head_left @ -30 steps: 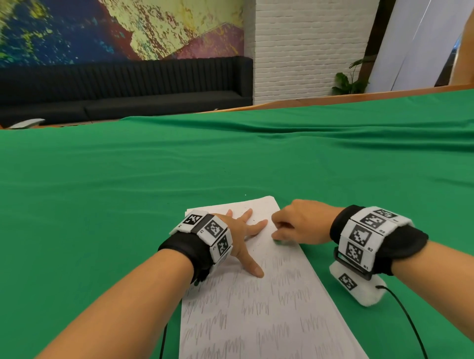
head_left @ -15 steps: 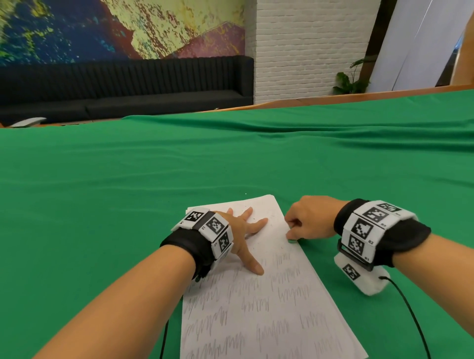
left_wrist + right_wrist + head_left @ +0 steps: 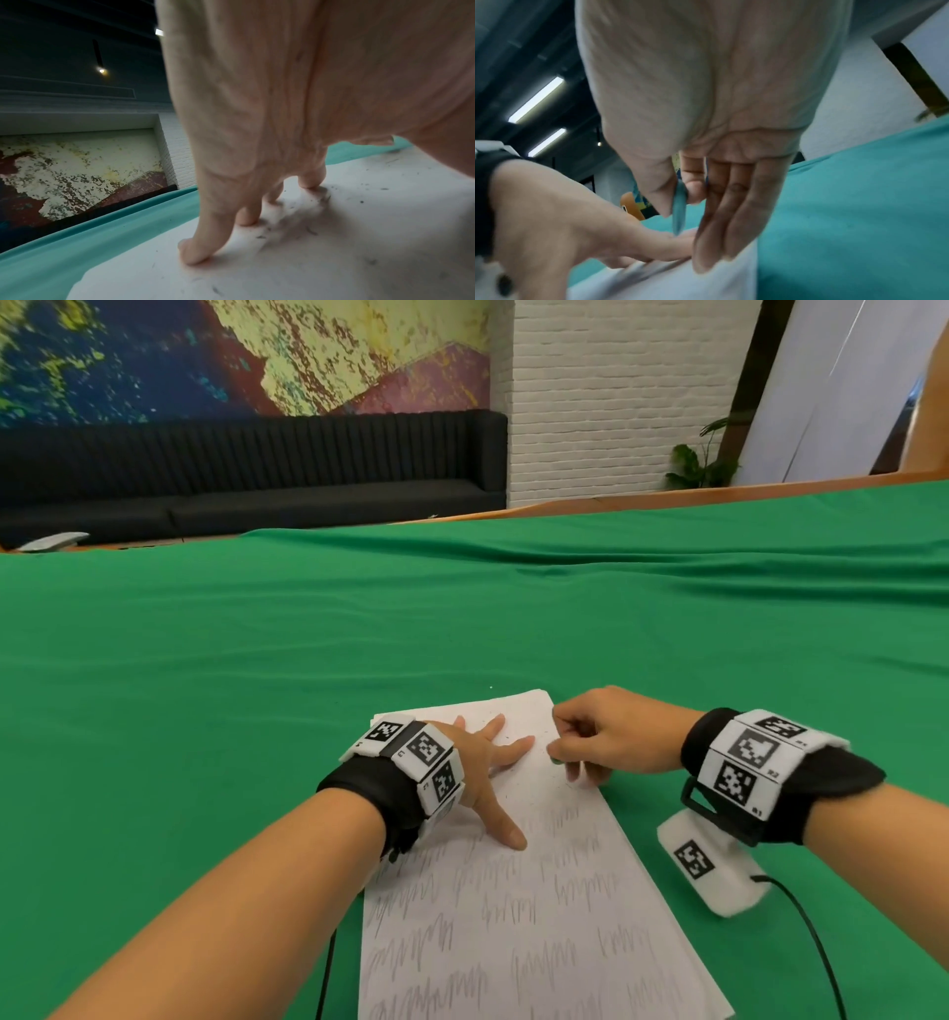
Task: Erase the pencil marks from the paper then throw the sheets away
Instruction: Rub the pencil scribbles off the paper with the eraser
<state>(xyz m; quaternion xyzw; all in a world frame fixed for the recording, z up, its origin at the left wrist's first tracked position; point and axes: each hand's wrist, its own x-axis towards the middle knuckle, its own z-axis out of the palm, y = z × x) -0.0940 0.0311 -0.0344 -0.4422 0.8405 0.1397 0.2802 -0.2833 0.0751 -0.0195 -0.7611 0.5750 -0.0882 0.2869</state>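
A stack of white paper sheets lies on the green cloth, with pencil scribbles over its near part. Its far end is blank and dotted with eraser crumbs. My left hand presses flat on the far part of the paper, fingers spread. My right hand is at the paper's right edge and pinches a small green eraser between thumb and index finger. The eraser's tip barely shows in the head view. The right wrist view shows the other fingers reaching down to the paper.
The green cloth covers a wide table and has folds toward the back right. A wooden edge runs behind it. Beyond are a black sofa and a plant. A black cable trails from the right wrist camera.
My right hand has slid from the middle of the paper's far end to its right edge and a little farther away. The left hand stays pressed on the paper.
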